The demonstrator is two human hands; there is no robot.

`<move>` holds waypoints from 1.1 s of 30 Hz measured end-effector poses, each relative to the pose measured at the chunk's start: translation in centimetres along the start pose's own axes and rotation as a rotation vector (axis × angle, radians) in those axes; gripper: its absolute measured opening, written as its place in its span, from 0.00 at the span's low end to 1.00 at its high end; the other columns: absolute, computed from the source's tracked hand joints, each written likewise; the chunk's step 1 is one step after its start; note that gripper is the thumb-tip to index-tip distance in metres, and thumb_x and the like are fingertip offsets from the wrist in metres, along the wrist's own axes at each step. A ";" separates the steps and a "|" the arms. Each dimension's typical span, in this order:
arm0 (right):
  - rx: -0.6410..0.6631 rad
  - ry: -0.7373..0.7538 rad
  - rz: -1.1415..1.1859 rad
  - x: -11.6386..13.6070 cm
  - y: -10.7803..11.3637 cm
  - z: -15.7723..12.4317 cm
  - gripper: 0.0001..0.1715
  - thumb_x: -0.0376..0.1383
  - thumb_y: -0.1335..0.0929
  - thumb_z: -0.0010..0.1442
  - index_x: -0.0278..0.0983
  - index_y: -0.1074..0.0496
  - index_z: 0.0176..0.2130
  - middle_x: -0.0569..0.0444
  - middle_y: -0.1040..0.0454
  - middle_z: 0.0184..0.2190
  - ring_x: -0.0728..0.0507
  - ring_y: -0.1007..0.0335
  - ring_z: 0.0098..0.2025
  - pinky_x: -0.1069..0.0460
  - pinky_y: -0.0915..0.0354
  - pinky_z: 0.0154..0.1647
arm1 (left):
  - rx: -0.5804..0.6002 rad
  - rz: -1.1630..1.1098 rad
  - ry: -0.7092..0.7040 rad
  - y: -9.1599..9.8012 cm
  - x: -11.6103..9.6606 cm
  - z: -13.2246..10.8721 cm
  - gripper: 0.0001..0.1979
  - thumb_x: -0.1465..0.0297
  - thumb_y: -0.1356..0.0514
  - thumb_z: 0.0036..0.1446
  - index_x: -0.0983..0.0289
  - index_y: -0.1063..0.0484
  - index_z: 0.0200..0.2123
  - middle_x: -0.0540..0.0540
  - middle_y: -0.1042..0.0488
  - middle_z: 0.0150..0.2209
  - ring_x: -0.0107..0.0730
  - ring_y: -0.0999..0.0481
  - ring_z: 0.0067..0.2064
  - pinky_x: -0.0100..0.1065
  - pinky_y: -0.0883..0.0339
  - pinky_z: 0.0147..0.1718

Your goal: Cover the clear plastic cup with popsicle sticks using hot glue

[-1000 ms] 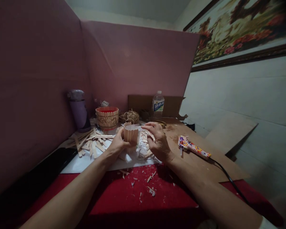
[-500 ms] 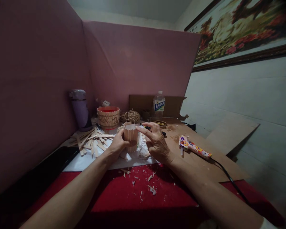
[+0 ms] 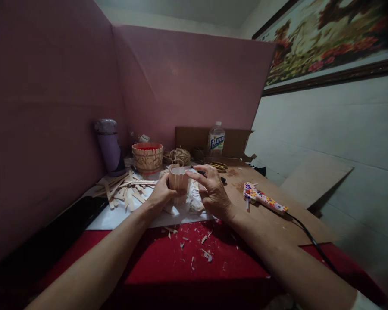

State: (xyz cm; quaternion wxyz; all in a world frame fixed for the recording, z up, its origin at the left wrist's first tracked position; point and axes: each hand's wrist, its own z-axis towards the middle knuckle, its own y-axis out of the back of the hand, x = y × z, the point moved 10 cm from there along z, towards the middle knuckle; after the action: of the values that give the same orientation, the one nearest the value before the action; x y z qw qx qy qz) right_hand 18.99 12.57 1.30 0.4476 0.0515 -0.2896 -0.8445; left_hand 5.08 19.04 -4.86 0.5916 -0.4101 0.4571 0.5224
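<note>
- Right hand (image 3: 215,191) had shifted inward since the earlier frame, index fingertip reaching the rim of the stick-sided cup (image 3: 178,178).
- Left hand (image 3: 161,192) gripped the cup, roughly upright, right of loose sticks (image 3: 126,189).
- Right fingers partly bent; could not tell whether they pinched anything.
- Glue gun (image 3: 265,199) lay on cardboard (image 3: 280,223).

The wooden cup (image 3: 179,181) hides fingers of the left hand (image 3: 161,191), while the framed picture (image 3: 339,43) (top right) is cut off.

One cup (image 3: 178,181), one tub (image 3: 148,161), one glue gun (image 3: 265,199)
</note>
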 end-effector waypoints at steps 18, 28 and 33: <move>-0.044 0.017 -0.002 0.1 -0.2 -0.4 0.41 0.21 0.40 0.47 0.45 0.33 0.58 0.49 0.36 0.52 0.38 0.41 0.55 0.39 0.40 0.56 | 0.009 0.002 -0.037 -0.3 -0.6 -0.2 0.32 0.72 0.30 0.32 0.67 0.33 0.45 0.52 0.28 0.37 0.33 0.31 0.37 0.32 0.37 0.36; -0.138 -0.069 -0.013 -0.9 0.8 -0.2 0.28 0.22 0.38 0.52 0.36 0.27 0.51 0.45 0.32 0.47 0.38 0.37 0.51 0.40 0.38 0.55 | 0.029 -0.106 -0.010 -0.3 -0.3 -0.2 0.33 0.74 0.31 0.31 0.65 0.35 0.45 0.53 0.27 0.38 0.36 0.29 0.38 0.33 0.35 0.36; -0.140 -0.129 0.006 -1.7 0.9 -0.2 0.25 0.23 0.38 0.52 0.37 0.26 0.48 0.45 0.30 0.45 0.37 0.36 0.50 0.40 0.37 0.54 | 0.115 -0.122 -0.014 -0.9 -0.3 -0.2 0.29 0.75 0.33 0.34 0.64 0.35 0.45 0.54 0.27 0.38 0.37 0.28 0.40 0.34 0.35 0.37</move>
State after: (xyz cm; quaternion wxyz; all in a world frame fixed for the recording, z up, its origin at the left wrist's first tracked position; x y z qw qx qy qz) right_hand 20.70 13.44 1.32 0.4332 -0.0352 -0.2580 -0.8629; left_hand 5.96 18.64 -4.62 0.6482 -0.3988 0.4562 0.4612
